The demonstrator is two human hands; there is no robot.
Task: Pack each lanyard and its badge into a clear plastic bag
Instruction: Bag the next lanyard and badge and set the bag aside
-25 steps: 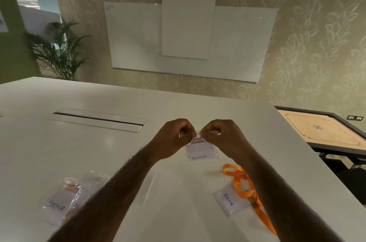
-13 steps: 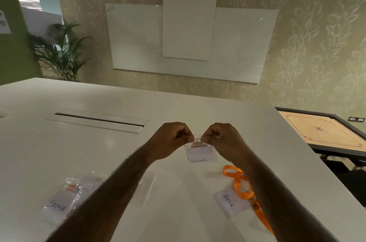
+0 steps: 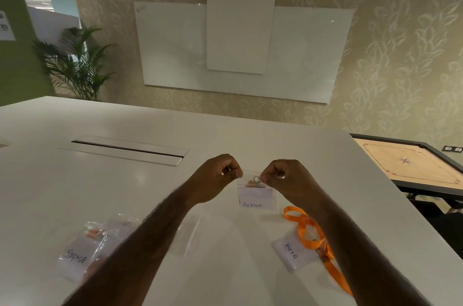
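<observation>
Just right of the middle of the frame a small clear bag [image 3: 255, 195] hangs between the person's two hands. The left hand [image 3: 218, 177] pinches the top left corner between thumb and curled fingers, and the right hand [image 3: 283, 180] pinches the top right corner the same way, both closed tight on the mouth strip. Inside sits the badge [image 3: 254, 201] marked ALPHA, with a bit of folded orange strap and a metal ring [image 3: 256, 179] crowding up near the opening. I cannot tell whether the bag's lower edge touches the table [image 3: 125, 193]. To my eye the whole packet is very light and limp. The film looks thin and slick, so fingers could slide off it, and the only firm part is the card within. The seal strip along the top is the place to hold, pressing along it, and the ring looks likely to get in the way of closing unless it is nudged down first. At lower right the Beta badge [image 3: 293, 253] lies flat on the table with its orange lanyard [image 3: 308, 230] loose and looping. That ribbon is soft and springy and would need folding before it goes in. At lower left the Sigma bag [image 3: 82, 248] lies packed, partly under the left forearm.
</observation>
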